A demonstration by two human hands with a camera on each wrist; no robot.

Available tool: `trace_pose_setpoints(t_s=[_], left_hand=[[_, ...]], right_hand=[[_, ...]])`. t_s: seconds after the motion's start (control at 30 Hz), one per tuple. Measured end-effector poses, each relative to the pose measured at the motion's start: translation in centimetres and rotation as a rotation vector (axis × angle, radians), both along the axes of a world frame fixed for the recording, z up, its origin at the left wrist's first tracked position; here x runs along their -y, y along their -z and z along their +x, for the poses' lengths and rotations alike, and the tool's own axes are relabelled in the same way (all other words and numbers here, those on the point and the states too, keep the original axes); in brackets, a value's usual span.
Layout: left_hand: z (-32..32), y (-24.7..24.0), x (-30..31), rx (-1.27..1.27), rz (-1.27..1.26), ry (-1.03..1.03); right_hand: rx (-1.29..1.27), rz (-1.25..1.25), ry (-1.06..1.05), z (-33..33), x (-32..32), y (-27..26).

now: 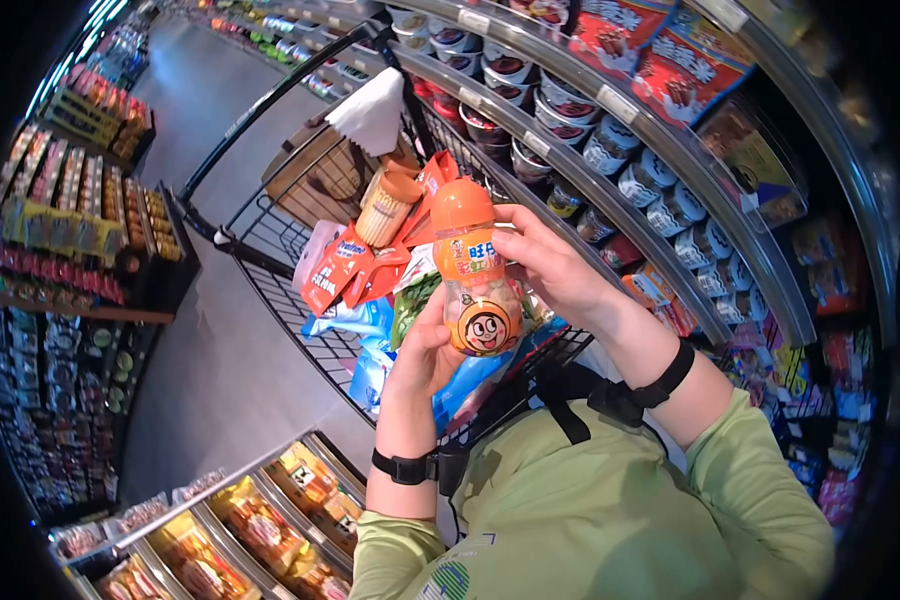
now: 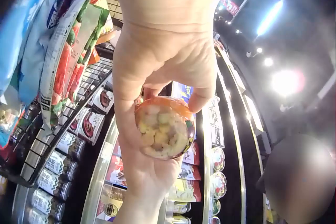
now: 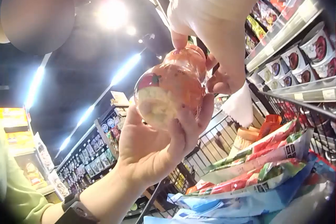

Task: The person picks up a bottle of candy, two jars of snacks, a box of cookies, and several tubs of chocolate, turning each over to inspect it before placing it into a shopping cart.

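Stocked shelving (image 1: 538,142) runs along the right side of the shopping cart (image 1: 242,123), whose basket holds a red bag (image 1: 338,274) among others. Above the cart is an orange-labelled bottle (image 1: 480,265). The left hand (image 1: 422,347) curls round its lower body, spread only to its width; the right hand (image 1: 553,256) grips it near the orange cap (image 1: 462,207), thumb and fingers closed around it.

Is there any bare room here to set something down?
Yes: the grey floor between the cart and the display shelves. The cart is crowded: bags and a canister pile up below the bottle in the left hand and right hand. Tubs pack the rack alongside.
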State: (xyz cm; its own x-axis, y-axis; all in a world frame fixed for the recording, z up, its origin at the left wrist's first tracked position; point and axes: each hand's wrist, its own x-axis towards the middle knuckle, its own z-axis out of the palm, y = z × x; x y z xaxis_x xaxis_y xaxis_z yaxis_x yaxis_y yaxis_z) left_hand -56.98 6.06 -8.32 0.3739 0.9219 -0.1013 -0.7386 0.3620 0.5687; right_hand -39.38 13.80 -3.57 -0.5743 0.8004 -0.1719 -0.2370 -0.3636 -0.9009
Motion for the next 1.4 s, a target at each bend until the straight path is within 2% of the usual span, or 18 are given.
trace_pose_setpoints(t_s=[0.1, 0.27, 0.33, 0.5, 0.57, 0.7, 0.77, 0.9, 1.07, 1.13, 1.2, 1.27, 1.33, 1.4], left_hand=[[-0.3, 1.3, -0.4, 0.03, -0.003, 0.013], [-1.0, 2.9, 0.4, 0.076, -0.027, 0.037], [-0.8, 3.0, 0.9, 0.027, -0.143, -0.015], [-0.4, 2.5, 1.9, 0.102, -0.25, -0.068], [-0.6, 2.4, 2.0, 0.134, -0.257, 0.023], [-0.1, 2.4, 2.4, 0.164, -0.244, 0.015], [0.4, 2.1, 2.5, 0.362, -0.274, -0.003], [1.3, 0.9, 2.6, 0.413, -0.221, 0.023], [2.9, -1.0, 3.4, 0.266, -0.229, 0.043], [4.3, -2.7, 3.9, 0.016, -0.222, -0.045], [5.8, -3.8, 4.4, -0.021, -0.175, -0.038], [7.6, -4.4, 4.9, -0.122, -0.139, -0.114], [10.1, -6.2, 5.2, -0.097, -0.145, -0.113], [12.9, -7.1, 5.6, -0.235, -0.043, -0.206]], right_hand=[[-0.057, -0.134, 0.016, -1.1, 0.1, 1.1], [-0.045, -0.202, 0.005, -2.1, 0.2, 2.5], [-0.099, -0.218, -0.036, -2.3, 0.2, 3.7], [-0.124, -0.32, -0.037, -2.8, 0.6, 4.9], [-0.147, -0.348, -0.015, -3.0, 1.0, 4.5], [-0.197, -0.366, 0.001, -2.6, 1.5, 3.6], [-0.108, -0.322, 0.0, -1.9, 1.7, 3.8], [-0.066, -0.233, 0.018, -0.7, 2.5, 2.2], [-0.112, -0.121, 0.036, 1.2, 3.3, -1.2], [-0.088, -0.068, 0.035, 2.6, 3.6, -2.2], [-0.105, -0.042, 0.065, 4.3, 3.9, -3.1], [-0.16, -0.016, 0.1, 6.1, 4.4, -3.8], [-0.184, -0.006, 0.129, 8.1, 4.9, -4.6], [-0.15, 0.096, 0.201, 10.3, 5.6, -5.3]])
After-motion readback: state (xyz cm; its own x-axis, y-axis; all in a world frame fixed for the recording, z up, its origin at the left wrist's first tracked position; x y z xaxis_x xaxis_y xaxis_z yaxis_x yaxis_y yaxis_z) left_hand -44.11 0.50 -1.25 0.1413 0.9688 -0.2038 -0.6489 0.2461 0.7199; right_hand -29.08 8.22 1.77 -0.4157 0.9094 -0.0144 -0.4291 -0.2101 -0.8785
